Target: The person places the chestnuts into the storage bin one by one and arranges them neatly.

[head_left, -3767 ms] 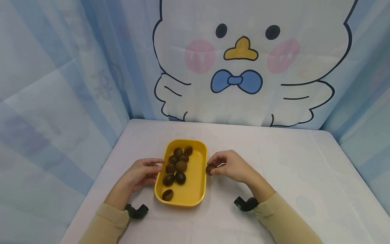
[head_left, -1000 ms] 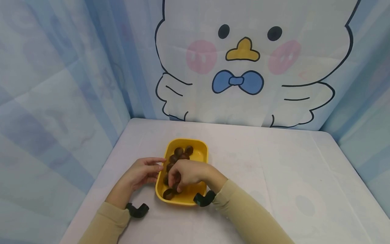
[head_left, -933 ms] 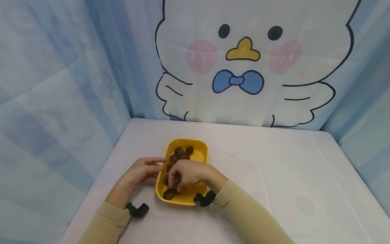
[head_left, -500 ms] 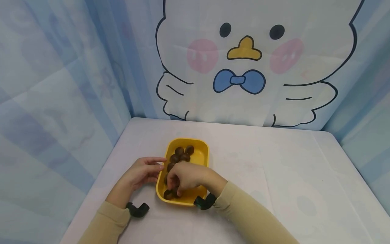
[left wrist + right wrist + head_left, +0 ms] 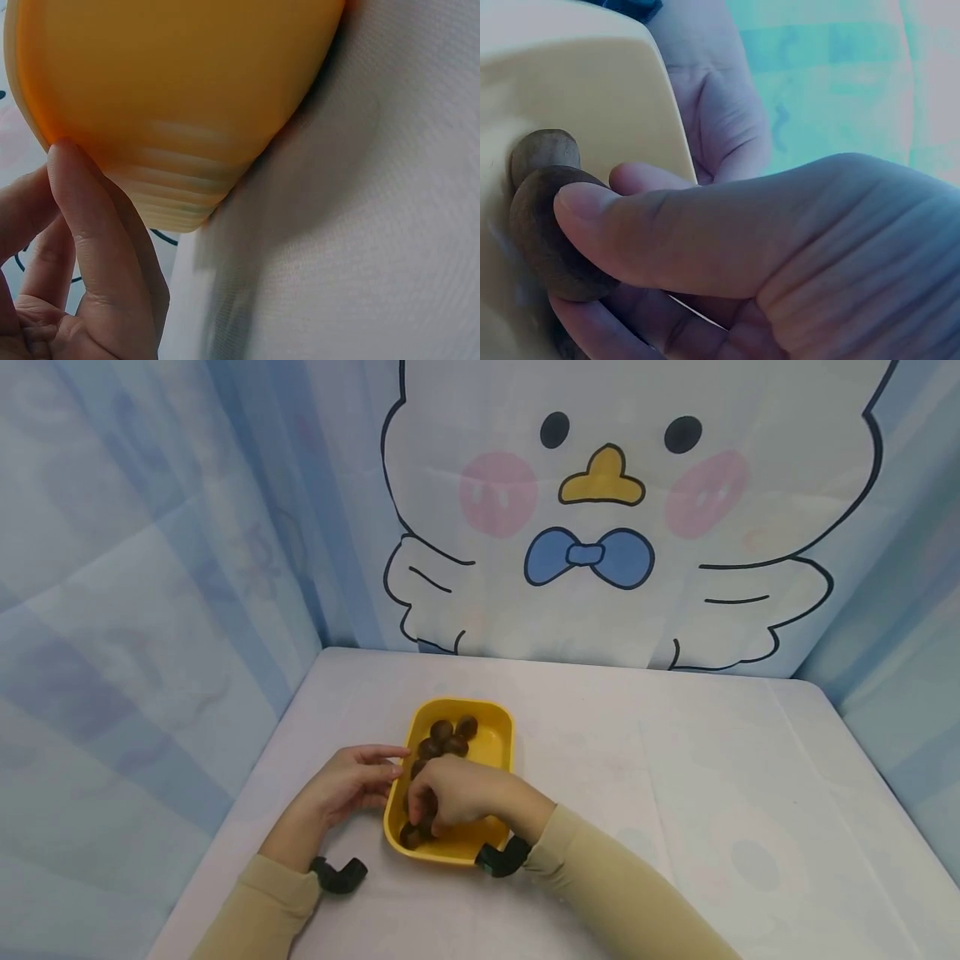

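A yellow tray (image 5: 491,752) stands on the table with several brown chestnuts (image 5: 442,731) along its left side. My right hand (image 5: 468,789) reaches over the tray's right rim. In the right wrist view its thumb and fingers pinch a dark brown chestnut (image 5: 536,232) low over the tray floor, right against a second, lighter chestnut (image 5: 544,154). From above, the right hand hides part of the row, and one chestnut (image 5: 410,836) shows at the near left corner. My left hand (image 5: 352,783) rests its extended fingertips on the tray's left rim; the left wrist view shows them at the outer wall (image 5: 172,82).
A white-clothed table (image 5: 675,793) lies under the tray. Behind it hangs a curtain (image 5: 600,618) with a cartoon bird print, and blue-white curtains flank both sides. A black wrist mount (image 5: 339,877) sits at the left cuff, another (image 5: 502,857) at the right.
The right hand has gone from outside the tray's right rim, chestnut in its fingers, into the near left part. It has lately shifted slightly left. The left hand stays at the rim.
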`<state>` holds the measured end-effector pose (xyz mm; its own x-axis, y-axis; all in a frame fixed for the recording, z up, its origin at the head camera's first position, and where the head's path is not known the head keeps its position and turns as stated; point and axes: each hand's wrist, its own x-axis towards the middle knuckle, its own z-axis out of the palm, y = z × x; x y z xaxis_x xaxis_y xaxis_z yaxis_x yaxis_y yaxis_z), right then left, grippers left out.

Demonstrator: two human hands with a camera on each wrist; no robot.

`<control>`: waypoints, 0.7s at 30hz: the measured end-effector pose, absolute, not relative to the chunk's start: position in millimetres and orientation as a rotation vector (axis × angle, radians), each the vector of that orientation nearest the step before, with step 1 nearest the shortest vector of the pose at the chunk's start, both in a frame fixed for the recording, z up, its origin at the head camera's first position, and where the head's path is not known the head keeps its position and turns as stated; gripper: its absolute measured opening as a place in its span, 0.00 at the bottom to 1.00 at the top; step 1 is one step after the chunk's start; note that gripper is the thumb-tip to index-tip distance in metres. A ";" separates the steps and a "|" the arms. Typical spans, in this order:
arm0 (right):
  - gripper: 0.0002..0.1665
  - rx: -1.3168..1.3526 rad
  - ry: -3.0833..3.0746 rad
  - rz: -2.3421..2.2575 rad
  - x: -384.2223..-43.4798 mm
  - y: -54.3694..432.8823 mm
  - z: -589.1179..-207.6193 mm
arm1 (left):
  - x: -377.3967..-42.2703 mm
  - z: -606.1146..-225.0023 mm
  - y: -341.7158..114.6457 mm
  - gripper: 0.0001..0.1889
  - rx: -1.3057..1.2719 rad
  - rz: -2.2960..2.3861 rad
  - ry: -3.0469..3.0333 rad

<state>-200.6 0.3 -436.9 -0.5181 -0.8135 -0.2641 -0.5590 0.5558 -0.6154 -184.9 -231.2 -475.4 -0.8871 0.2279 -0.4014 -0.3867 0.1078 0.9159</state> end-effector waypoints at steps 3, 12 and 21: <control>0.17 -1.105 2.253 -0.624 -200.5 1.2 -436.5 | -185.2 -476.4 -231.3 0.25 -0.152 1.834 1.945; 0.23 -1.134 2.269 -0.569 -191.5 2.7 -434.9 | -183.6 -473.1 -228.2 0.27 -0.156 1.839 1.935; 0.20 -1.089 2.283 -0.681 -193.4 12.9 -435.1 | -183.2 -474.1 -228.1 0.27 -0.138 1.840 1.948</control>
<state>-193.4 12.9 -435.1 -0.5440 -0.8062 -0.2328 -0.5469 0.5510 -0.6303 -183.2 -228.1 -474.1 -0.8917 0.2328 -0.3882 -0.3744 0.1029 0.9216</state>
